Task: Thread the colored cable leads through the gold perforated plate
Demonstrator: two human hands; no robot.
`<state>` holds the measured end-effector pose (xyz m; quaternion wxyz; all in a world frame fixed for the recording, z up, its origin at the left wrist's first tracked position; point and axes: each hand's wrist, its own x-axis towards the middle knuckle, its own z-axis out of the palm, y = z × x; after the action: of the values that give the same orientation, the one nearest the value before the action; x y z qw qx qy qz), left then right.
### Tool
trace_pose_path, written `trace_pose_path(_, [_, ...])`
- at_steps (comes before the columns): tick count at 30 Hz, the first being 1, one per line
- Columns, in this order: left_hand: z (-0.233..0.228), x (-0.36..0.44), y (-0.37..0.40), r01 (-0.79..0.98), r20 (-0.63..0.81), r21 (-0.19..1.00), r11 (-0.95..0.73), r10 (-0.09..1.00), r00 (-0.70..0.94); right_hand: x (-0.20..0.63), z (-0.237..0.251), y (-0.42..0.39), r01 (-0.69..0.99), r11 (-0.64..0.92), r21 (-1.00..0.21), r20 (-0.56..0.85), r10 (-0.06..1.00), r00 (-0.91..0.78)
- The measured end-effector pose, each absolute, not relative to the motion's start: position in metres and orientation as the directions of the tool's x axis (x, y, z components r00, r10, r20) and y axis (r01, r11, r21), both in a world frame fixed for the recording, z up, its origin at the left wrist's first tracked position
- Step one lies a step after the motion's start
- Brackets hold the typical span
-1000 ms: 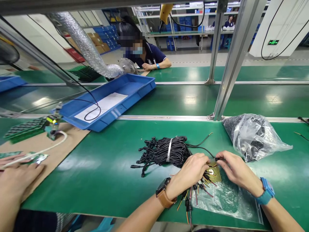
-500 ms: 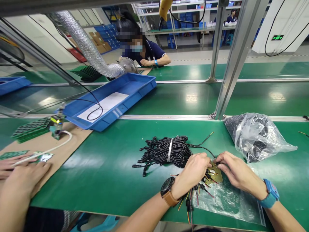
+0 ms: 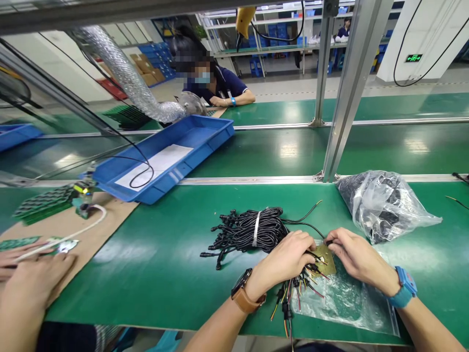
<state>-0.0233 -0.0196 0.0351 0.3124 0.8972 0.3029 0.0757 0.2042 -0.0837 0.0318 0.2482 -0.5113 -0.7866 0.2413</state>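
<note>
My left hand [image 3: 282,261] rests on a bunch of short coloured wires [image 3: 293,293] and presses the left edge of a small brass-coloured plate [image 3: 325,261]. My right hand [image 3: 357,259] pinches a thin black wire [image 3: 311,226] at the plate's upper right corner. The plate lies on a clear zip bag [image 3: 344,303]. Just behind my left hand sits a bundle of black cables [image 3: 252,230] tied with a white band. A brown-strapped watch is on my left wrist, a blue band on my right.
A clear bag of black parts [image 3: 381,203] lies to the right. A blue tray [image 3: 164,156] with a white sheet stands at the left rear. A co-worker's hands [image 3: 29,278] work on brown paper at the left. An aluminium post [image 3: 340,98] rises behind. Another person sits across the belt.
My hands stay at the plate with only small finger shifts. The co-worker's hand at the left has slid slightly. The view has shifted a little.
</note>
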Motion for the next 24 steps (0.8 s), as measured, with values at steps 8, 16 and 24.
trace_pose_path(8, [0.034,-0.019,-0.022,0.522,-0.005,0.575,-0.63,0.635,0.772,0.204,0.032,-0.086,0.694,0.339,-0.635,0.239,0.941,-0.24])
trace_pose_path(16, [0.024,-0.013,-0.027,0.554,0.015,0.502,-0.665,0.646,0.763,0.204,0.033,-0.086,0.709,0.335,-0.62,0.211,0.942,-0.26])
trace_pose_path(24, [0.022,-0.012,-0.027,0.55,0.013,0.585,-0.596,0.685,0.728,0.203,0.035,-0.086,0.709,0.339,-0.618,0.198,0.94,-0.277])
